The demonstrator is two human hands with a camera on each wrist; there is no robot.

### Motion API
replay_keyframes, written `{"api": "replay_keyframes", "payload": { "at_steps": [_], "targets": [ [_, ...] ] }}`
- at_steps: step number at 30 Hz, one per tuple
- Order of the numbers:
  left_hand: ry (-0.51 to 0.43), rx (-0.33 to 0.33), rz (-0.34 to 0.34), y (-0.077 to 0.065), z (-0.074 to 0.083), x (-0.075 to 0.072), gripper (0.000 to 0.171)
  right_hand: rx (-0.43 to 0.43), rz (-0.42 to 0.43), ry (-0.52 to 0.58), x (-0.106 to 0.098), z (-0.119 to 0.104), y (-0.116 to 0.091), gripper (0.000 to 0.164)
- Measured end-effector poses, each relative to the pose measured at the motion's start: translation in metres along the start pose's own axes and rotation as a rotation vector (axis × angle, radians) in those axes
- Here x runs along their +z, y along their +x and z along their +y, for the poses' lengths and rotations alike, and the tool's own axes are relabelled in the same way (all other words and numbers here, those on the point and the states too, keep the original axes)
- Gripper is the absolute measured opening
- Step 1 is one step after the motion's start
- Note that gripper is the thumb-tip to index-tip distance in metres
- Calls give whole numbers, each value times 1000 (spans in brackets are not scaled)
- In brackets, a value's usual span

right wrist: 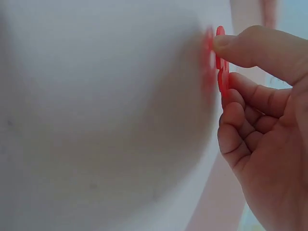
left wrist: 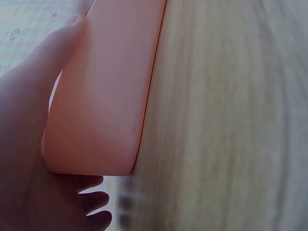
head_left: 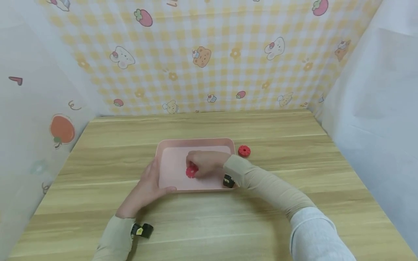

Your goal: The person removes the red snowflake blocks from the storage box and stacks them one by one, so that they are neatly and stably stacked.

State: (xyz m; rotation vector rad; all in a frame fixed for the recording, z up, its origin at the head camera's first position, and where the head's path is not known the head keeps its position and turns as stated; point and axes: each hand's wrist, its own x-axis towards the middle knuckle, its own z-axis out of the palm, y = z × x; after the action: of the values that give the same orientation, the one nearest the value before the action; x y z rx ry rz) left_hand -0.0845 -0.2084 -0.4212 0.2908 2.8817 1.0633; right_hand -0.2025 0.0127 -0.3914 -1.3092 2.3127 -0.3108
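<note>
A pink rectangular tray [head_left: 169, 163] lies on the wooden table. My right hand [head_left: 209, 163] reaches over its inside and pinches a red notched disc [right wrist: 223, 72] between thumb and fingers. The disc stands on edge, close against the tray's pale floor, in the right wrist view. At the near left corner my left hand [head_left: 148, 186] rests on the tray, its straight thumb along the front rim and its fingers down the left side. Another red notched disc [head_left: 244, 150] lies on the table just outside the tray's right end.
Behind the table [head_left: 277, 127] hangs a yellow checked cloth [head_left: 222, 72] with cartoon prints. White sheets close off the left and right sides. Each wrist carries a small black strap-on device [head_left: 142, 230].
</note>
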Motion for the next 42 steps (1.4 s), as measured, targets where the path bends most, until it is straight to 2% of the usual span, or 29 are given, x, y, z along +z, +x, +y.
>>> {"api": "replay_keyframes", "payload": {
  "at_steps": [10,14,21,25,35,42],
  "targets": [
    [7,-10,-3,0,2,1,129,35,10,-22,-18,9,-15,18],
    [30,-31,-16,0,2,0,130,84,32,3,-29,13,-25,22],
    [34,-25,-22,0,1,0,131,141,90,69,-46,29,-51,30],
    [24,-34,-35,0,0,0,129,168,133,69,-50,41,-69,31],
    [33,-25,-39,0,0,0,128,226,235,85,-51,75,-112,35],
    [44,-26,-34,1,0,1,129,253,292,117,-41,96,-128,33]
  ]
}}
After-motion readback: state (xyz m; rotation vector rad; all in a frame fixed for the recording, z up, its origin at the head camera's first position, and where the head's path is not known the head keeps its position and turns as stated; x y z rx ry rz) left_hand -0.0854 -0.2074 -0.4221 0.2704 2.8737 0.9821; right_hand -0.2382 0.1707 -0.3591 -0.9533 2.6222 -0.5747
